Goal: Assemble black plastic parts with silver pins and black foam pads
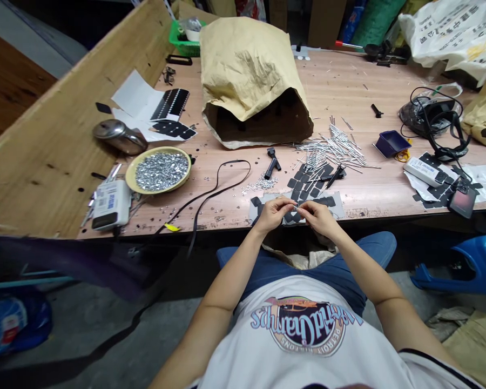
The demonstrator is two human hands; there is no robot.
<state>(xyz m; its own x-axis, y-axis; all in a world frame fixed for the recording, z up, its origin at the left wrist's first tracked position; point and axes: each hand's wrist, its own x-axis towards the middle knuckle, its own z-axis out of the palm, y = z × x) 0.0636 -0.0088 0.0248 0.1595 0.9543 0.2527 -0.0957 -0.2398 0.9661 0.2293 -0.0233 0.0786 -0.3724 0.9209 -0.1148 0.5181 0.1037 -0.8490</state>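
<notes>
At the table's front edge my left hand point(274, 213) and my right hand point(318, 217) meet, fingertips pinched together. A tiny light-coloured piece shows between them, too small to name. Beneath the hands lie black rounded pads point(303, 183) and a grey sheet point(336, 204). Just beyond, thin metal rods point(336, 145) are heaped loosely. Beside them are a black plastic part point(272, 163) with a side branch and a scatter of small metal pieces point(263, 182). A large brown paper sack point(247, 65) lies behind, its mouth facing me.
To the left, a yellow bowl point(132, 181) holds many small metal pieces, near a metal cup point(119, 136) and white box point(112, 204). A black strap point(198, 202) hangs over the edge. At right are a dark blue tray point(392, 144), headgear point(449, 127) and a phone point(463, 199).
</notes>
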